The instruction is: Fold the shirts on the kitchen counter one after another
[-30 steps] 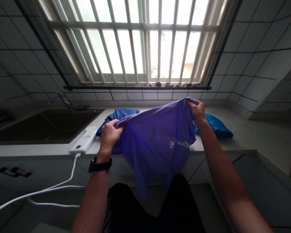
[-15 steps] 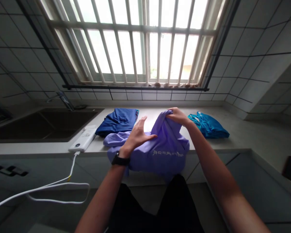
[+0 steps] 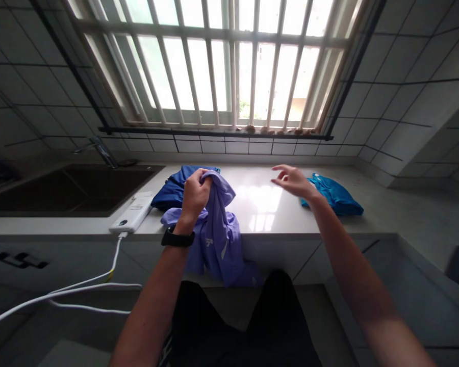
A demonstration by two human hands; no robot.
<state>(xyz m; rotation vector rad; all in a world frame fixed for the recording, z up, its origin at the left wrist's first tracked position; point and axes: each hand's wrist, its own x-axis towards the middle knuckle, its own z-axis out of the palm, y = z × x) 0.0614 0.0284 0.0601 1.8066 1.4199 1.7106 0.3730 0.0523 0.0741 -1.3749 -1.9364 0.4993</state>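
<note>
A purple shirt (image 3: 222, 239) with white printing hangs bunched over the counter's front edge, part of it lying on the top. My left hand (image 3: 196, 193), with a black band on its wrist, grips a gathered part of it and lifts that above the counter. To the right, my right hand (image 3: 292, 181) hovers over the counter with its fingers apart and nothing in them. A folded dark blue garment (image 3: 171, 184) lies behind my left hand, partly hidden by it. Beside my right hand rests a folded teal garment (image 3: 334, 196).
At the left is a dark sink (image 3: 61, 191) with a metal faucet (image 3: 103, 153). A white power bank (image 3: 132, 214) sits near the counter edge, its white cable (image 3: 80, 285) trailing down to the left. Behind the white counter (image 3: 268, 204) is a barred window (image 3: 229, 66).
The shirt has passed from my right hand to my left, which has closed on it. It is now bunched further left. My right hand has let go and opened.
</note>
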